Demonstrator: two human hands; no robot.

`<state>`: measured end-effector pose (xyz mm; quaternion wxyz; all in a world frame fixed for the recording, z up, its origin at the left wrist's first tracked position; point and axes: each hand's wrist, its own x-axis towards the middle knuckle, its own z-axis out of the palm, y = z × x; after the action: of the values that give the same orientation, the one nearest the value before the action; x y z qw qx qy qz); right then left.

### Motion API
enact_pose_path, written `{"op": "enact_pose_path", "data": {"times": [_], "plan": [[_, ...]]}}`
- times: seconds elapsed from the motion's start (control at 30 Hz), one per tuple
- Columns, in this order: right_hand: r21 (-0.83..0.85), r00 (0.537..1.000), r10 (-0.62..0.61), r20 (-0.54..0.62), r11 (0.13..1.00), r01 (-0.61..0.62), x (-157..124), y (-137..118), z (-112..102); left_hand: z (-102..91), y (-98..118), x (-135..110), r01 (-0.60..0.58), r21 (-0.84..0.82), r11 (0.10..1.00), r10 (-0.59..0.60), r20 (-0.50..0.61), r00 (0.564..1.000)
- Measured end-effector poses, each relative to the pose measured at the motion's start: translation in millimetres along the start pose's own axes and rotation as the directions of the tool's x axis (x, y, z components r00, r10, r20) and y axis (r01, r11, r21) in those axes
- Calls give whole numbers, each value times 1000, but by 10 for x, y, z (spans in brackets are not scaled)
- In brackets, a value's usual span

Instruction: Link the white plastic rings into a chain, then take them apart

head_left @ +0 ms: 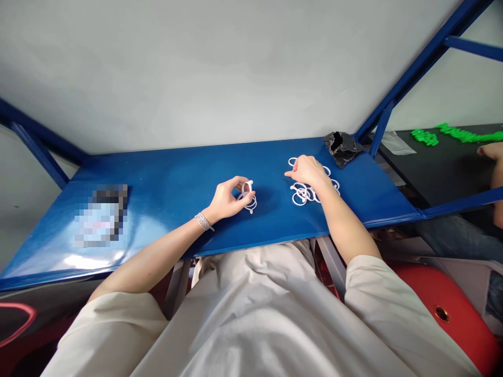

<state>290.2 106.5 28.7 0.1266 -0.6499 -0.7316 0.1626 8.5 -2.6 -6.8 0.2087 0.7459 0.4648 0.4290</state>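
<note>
Several white rings with small knobs are gripped between the thumb and fingers of my left hand, just above the middle of the blue table. Over a loose pile of similar white rings, to the right, is my right hand. Its fingers are bent down at the far part of the pile, with an index finger or thumb reaching left. Whether a ring is pinched there is hidden by the hand itself. More rings show beside and under the right wrist.
A crumpled black plastic bag lies at the back right corner. At the left is a blurred-out flat object. Blue frame bars flank the table. On a dark table beyond are green pieces, near another person's arm.
</note>
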Motion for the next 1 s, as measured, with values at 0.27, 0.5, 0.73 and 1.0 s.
{"op": "enact_pose_path", "data": {"times": [0.27, 0.5, 0.73, 1.0], "plan": [[-98, 998, -4, 57, 995, 10, -55, -111, 6, -3, 30, 9, -20, -9, 1000, 20, -26, 999], [481, 943, -329, 56, 836, 263, -214, -305, -107, 15, -11, 10, 67, -41, 997, -70, -67, 995], [875, 814, -560, 154, 460, 151, -275, -486, 143, -1, -56, 42, 136, -231, 963, -156, -70, 985], [929, 742, -622, 248, 371, 1, -332, -626, 493, 17, 0, 55, 131, -373, 918, -180, -97, 979]]}}
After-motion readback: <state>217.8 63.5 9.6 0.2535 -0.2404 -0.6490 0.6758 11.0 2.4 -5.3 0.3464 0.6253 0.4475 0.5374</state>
